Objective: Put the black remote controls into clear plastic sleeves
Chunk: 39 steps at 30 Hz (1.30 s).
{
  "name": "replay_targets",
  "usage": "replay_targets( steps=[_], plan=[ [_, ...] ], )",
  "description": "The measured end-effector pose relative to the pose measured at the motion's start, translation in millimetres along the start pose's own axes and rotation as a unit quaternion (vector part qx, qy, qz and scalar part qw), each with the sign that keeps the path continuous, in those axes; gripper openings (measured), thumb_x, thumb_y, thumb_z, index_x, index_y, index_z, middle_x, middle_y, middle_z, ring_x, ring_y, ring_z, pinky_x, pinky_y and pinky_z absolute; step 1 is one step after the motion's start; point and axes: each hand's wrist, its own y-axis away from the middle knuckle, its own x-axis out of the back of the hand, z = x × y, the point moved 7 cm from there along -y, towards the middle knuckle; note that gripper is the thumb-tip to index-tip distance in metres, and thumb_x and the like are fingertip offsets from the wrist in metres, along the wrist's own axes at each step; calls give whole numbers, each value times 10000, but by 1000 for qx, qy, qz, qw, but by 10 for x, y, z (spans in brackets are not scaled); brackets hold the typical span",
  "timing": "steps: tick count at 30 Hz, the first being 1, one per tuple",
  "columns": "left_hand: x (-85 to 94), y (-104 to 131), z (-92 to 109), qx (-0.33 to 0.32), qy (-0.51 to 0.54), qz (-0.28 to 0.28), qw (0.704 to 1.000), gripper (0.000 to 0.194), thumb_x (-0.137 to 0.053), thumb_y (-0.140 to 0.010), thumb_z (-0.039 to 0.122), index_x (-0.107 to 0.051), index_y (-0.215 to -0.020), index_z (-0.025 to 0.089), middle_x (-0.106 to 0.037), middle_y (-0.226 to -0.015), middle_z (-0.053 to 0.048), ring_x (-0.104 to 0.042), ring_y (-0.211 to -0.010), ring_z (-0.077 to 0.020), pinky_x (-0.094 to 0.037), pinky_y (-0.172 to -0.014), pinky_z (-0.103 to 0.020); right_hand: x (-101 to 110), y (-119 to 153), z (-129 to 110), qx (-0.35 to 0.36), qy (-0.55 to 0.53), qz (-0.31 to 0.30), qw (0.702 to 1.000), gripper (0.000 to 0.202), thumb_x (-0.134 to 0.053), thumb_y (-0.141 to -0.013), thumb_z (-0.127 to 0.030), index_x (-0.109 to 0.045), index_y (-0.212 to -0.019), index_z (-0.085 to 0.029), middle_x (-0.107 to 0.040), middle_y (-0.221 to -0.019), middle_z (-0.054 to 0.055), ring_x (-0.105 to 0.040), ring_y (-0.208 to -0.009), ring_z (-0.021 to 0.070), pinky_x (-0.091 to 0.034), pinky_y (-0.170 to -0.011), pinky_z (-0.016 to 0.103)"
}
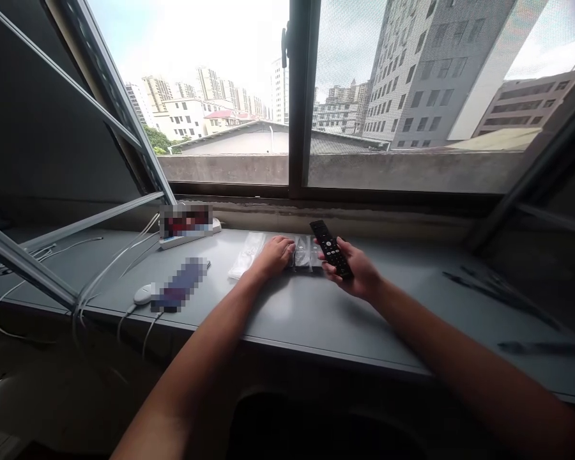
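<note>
A black remote control with light buttons is held tilted above the grey table, my right hand wrapped round its lower part. My left hand rests at the left end of a row of clear-wrapped items, its fingers bent together over them; whatever lies under the fingertips is hidden. Just left of that hand lies clear plastic wrapping.
A phone-like device, blurred out, lies at the left beside a round white charger. Behind them is a white power strip with cables. Metal frame bars cross the left side; dark cables lie at the right.
</note>
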Motion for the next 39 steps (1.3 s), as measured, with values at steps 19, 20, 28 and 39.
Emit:
replay_targets(
  steps=[19, 20, 28, 39],
  plan=[
    [49, 18, 21, 10, -1, -3, 1000, 405, -460, -1132, 353, -747, -1337, 153, -735, -1353, -162, -636, -1341, -319, -473, -1227, -493, 0, -3, 81, -35, -11, 9, 999, 331, -421, -1154, -384, -677, -1113, -178, -730, -906, 103, -568, -555, 146, -453, -379, 222],
    [47, 18, 18, 9, -2, -2, 1000, 400, -461, -1132, 351, -749, -1335, 162, -736, -1349, -158, -639, -1339, -316, -474, -1227, -491, -17, 3, 87, -39, -17, -5, 999, 329, -412, -1150, -367, -679, -1124, -176, -702, -871, 85, -547, -542, 141, -455, -384, 223],
    [38, 16, 11, 11, -2, 0, 1000, 395, -461, -1136, 360, -752, -1327, 174, -741, -1348, -144, -638, -1341, -312, -474, -1228, -487, 56, 17, 70, -25, 22, 58, 998, 118, -699, -1054, -283, -708, -1115, -183, -703, -932, 32, -623, -632, 116, -560, -488, 204],
    [15, 9, 17, 13, -2, -7, 1000, 399, -456, -1136, 363, -758, -1317, 173, -744, -1338, -148, -647, -1314, -315, -483, -1212, -495, 12, 6, 110, -64, -7, 8, 998, 355, -408, -1160, -347, -698, -1167, -142, -683, -839, 67, -548, -524, 128, -439, -359, 204]
  ],
)
